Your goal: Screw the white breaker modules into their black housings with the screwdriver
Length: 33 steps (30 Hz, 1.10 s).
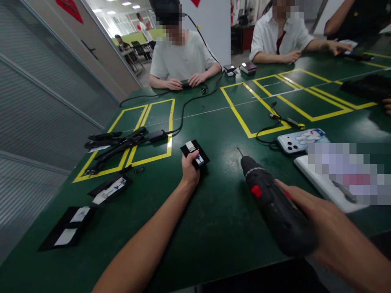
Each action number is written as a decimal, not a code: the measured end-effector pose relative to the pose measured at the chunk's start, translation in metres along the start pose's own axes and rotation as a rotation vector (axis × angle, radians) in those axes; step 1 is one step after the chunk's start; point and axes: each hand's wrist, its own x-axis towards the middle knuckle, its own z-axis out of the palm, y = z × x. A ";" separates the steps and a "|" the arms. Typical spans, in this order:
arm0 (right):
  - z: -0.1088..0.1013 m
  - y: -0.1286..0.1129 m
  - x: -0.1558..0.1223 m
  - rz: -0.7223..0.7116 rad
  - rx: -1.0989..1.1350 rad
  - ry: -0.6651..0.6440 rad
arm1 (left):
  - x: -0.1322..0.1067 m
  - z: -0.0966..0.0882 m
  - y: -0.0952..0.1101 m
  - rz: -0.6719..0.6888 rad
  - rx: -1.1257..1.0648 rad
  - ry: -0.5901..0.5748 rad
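Observation:
My left hand (190,167) is stretched out over the green table (220,228) and closed on a small black plate (194,152) that carries white and blue parts. The plate lies flat on the table under my thumb. My right hand (324,221) is wrapped round the grip of a black cordless screwdriver (275,203) with a red switch. Its thin bit points up and away, toward the plate, but stays a hand's width to the right of it.
Two more black plates (110,189) (69,228) lie at the near left, beside a heap of black tools and a power adapter (122,142) inside yellow tape boxes. A phone (302,140), cable and white tablet (330,183) sit right. Other people sit across the table.

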 end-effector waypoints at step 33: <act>-0.032 -0.039 -0.002 -0.320 0.035 0.061 | -0.069 -0.034 0.038 0.097 0.654 -0.239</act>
